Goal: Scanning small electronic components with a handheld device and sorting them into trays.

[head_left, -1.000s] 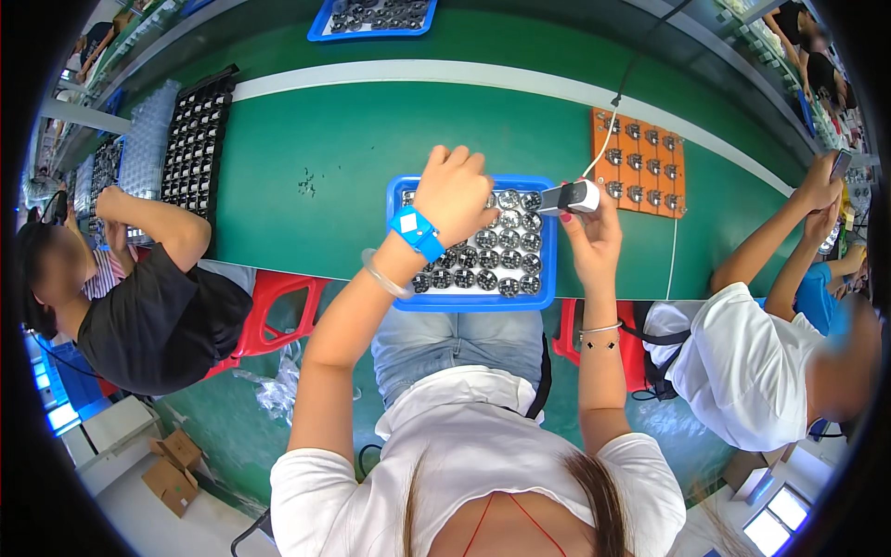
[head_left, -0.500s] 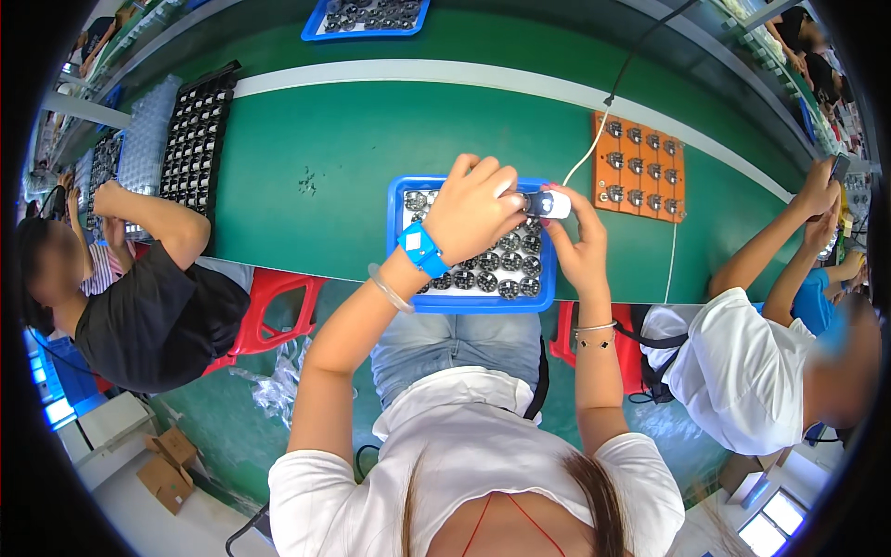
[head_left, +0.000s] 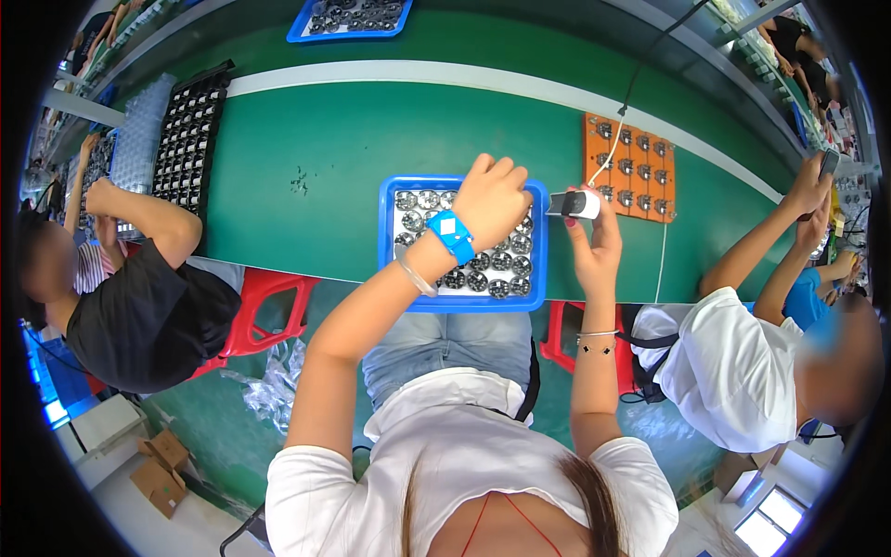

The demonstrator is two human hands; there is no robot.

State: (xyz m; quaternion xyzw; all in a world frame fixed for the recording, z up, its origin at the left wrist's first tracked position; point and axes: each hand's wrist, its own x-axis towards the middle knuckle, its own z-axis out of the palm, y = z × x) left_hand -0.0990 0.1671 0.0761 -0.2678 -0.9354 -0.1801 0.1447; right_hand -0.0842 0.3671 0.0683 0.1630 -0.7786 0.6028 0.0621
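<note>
My left hand (head_left: 494, 206), with a blue watch on its wrist, is over the blue tray (head_left: 385, 232). Its fingers curl downward, and their tips and anything between them are hidden. Round black-and-silver parts (head_left: 499, 261) sit in rows on the tray's white bottom. Just past the tray's right edge, my right hand (head_left: 599, 249) pinches a small white-and-black device (head_left: 580, 204) between thumb and fingers. A flat greyish end of the device points toward my left hand. From its other side a white cord (head_left: 608, 158) seems to run upward.
An orange board (head_left: 640, 167) with rows of metal parts lies to the right, behind the cord. At left stands a black gridded tray (head_left: 190, 139), and another blue tray (head_left: 348, 23) is at the back. Small dark bits (head_left: 299, 180) lie on the green table (head_left: 306, 121). Co-workers sit on both sides.
My hands have moved apart: the left one has left the device and come down over the tray. My right hand has drawn the device to the right. The whole view has shifted slightly.
</note>
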